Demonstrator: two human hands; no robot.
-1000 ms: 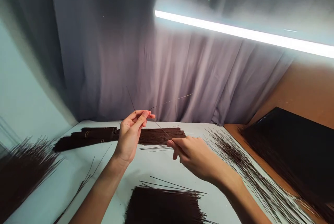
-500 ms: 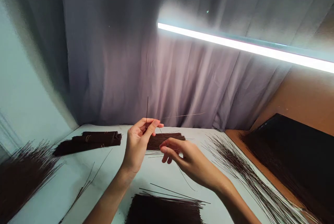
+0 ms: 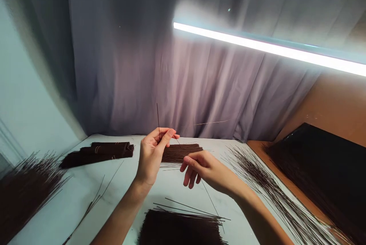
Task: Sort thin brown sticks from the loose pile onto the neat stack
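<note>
My left hand [image 3: 151,153] is raised above the table with thumb and forefinger pinched together. A thin dark stick-like strand [image 3: 158,119] stands up from its grip. From the same fingertips a fine pale strand [image 3: 211,123] reaches out to the right. Another long dark strand [image 3: 210,196] runs down from there, passes at the right hand and comes out below it. My right hand [image 3: 203,168] is lower and to the right, thumb and forefinger closed at that strand, other fingers hanging loosely. The exact pinch point is hidden.
On the white table [image 3: 114,207] lie a near pile of dark strands [image 3: 180,229], a middle bundle [image 3: 183,152], tied rolls [image 3: 100,151], a left heap [image 3: 28,191] and a loose right bundle [image 3: 265,184]. A black panel [image 3: 320,168] stands right; a lit tube [image 3: 257,45] hangs above.
My right hand has moved slightly right and down, away from the left. The strand below it now hangs straighter and reaches lower. The upright stick-like strand has tilted a little left.
</note>
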